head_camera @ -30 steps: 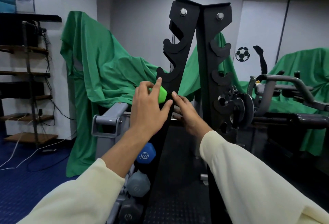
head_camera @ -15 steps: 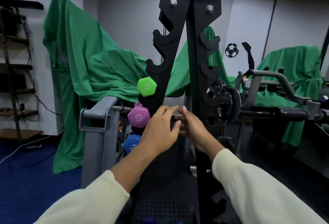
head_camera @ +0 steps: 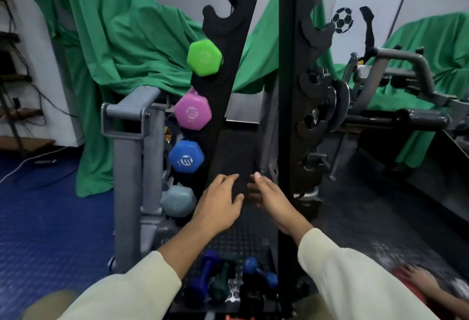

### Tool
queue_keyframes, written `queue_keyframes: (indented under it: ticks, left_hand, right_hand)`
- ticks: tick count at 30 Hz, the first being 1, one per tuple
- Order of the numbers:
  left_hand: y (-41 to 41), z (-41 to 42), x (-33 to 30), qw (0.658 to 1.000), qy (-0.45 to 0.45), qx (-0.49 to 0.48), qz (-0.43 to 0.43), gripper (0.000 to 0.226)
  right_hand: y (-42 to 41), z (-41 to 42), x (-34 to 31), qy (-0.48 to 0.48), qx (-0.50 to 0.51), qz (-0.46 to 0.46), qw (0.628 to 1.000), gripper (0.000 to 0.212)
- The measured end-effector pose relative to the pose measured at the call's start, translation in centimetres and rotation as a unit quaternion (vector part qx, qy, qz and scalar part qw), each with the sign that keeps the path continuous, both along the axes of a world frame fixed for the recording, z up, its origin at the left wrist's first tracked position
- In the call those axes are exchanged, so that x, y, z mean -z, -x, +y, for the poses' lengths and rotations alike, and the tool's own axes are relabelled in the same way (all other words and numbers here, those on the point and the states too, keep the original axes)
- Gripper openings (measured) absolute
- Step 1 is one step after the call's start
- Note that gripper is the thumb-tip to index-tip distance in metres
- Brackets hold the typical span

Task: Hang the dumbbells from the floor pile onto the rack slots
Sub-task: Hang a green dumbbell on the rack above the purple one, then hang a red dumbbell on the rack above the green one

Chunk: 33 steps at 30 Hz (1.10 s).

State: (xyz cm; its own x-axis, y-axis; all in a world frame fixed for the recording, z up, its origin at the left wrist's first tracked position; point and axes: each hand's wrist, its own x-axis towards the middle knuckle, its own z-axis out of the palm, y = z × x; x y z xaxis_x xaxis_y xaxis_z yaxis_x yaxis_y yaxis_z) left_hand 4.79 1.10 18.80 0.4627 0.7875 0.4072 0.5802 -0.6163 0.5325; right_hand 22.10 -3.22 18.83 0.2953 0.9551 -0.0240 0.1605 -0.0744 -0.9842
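A black dumbbell rack stands upright in front of me. On its left side hang a green dumbbell, a pink dumbbell, a blue dumbbell and a pale grey dumbbell, top to bottom. On the floor at the rack's base lie a dark blue dumbbell, a dark green dumbbell and a blue dumbbell. My left hand and my right hand hover side by side between the rack's uprights, both empty with fingers apart.
A grey machine frame stands close on the left of the rack. Weight equipment with a padded bar is on the right. Green cloth drapes behind. Another person's hand shows at the lower right. Blue floor mat lies left.
The green dumbbell was let go and now hangs on the rack. Both hands have dropped from the upper slots to lower down, and my view has tilted downward toward the floor pile.
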Motion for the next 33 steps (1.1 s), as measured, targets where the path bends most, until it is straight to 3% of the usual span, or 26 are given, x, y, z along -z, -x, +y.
queue_keyframes:
  ticks: [12,16,18,21,22,25,33]
  left_hand:
    - [1.0,1.4,15.3,0.976,0.185,-0.042,0.108,0.062]
    - [2.1,1.6,20.0,0.958,0.238,-0.062,0.146,0.057]
    - [2.7,1.5,22.3,0.949,0.263,-0.065,0.164,0.050]
    - [3.5,0.8,25.9,0.931,0.309,-0.071,0.182,0.040]
    - [3.8,0.6,27.2,0.923,0.323,-0.074,0.194,0.041]
    - [4.3,-0.1,30.9,0.901,0.364,-0.076,0.225,0.048]
    - [4.5,-2.1,38.5,0.841,0.464,-0.071,0.270,0.040]
  right_hand:
    - [-0.2,0.6,16.1,0.148,0.030,-0.012,0.988,0.046]
    - [0.4,0.1,20.5,0.196,0.036,-0.019,0.980,0.027]
    - [0.3,-0.1,23.3,0.223,0.032,-0.026,0.974,0.035]
    - [-1.2,-0.5,29.8,0.259,0.029,-0.062,0.963,0.070]
    - [-1.4,-0.9,31.4,0.280,0.025,-0.078,0.956,0.072]
    - [-1.3,-2.3,33.8,0.343,-0.001,-0.139,0.929,0.048]
    - [-0.6,-4.2,40.3,0.416,-0.066,-0.185,0.888,0.025]
